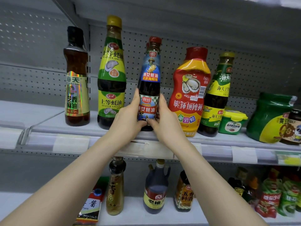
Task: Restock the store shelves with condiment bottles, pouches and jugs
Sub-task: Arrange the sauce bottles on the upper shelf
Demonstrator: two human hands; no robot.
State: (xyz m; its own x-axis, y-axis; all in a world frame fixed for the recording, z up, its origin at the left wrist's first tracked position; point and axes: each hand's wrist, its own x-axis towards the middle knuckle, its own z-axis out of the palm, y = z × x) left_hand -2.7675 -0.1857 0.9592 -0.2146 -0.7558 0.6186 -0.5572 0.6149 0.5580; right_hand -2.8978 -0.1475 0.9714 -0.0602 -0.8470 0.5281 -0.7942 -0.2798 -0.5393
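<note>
On the upper shelf (48,126), past the sesame oil bottle (76,82) and green-label bottle (112,75), the left hand (128,118) clasps the blue-label bottle (149,82) low down (it stands upright near the front edge). The right hand (164,118) grips its other side, just beside the red squeeze bottle (189,92).

The upper shelf (48,121) lies bare left of the sesame oil bottle (76,82), the widest way in. The blue-labelled bottle (150,75) stands in a tight slot between the green oyster sauce bottle (111,75) and the red squeeze bottle (189,92), the left hand (128,118) and right hand (166,118) filling both gaps. Rightward, a yellow-labelled bottle (216,98), green tub (232,121) and green pouch (270,118) crowd close.
</note>
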